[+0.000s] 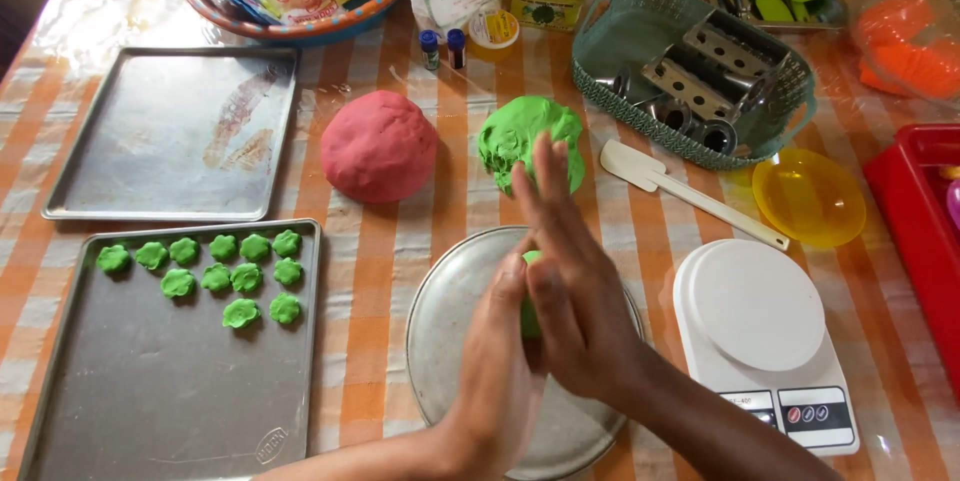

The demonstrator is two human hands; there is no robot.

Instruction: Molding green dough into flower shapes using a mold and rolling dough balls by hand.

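green dough piece (pixel 529 306) pressed between left hand (pixel 497 371) and right hand (pixel 570 291).

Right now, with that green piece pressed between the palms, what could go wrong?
1. The small green dough piece sits mostly hidden between the left hand and right hand; it could squeeze out, probably onto the round metal plate below.
2. The right forearm hangs close over the white kitchen scale; a sweep might nudge it.
3. The green dough lump lies just beyond the right fingertips; they could dent it.
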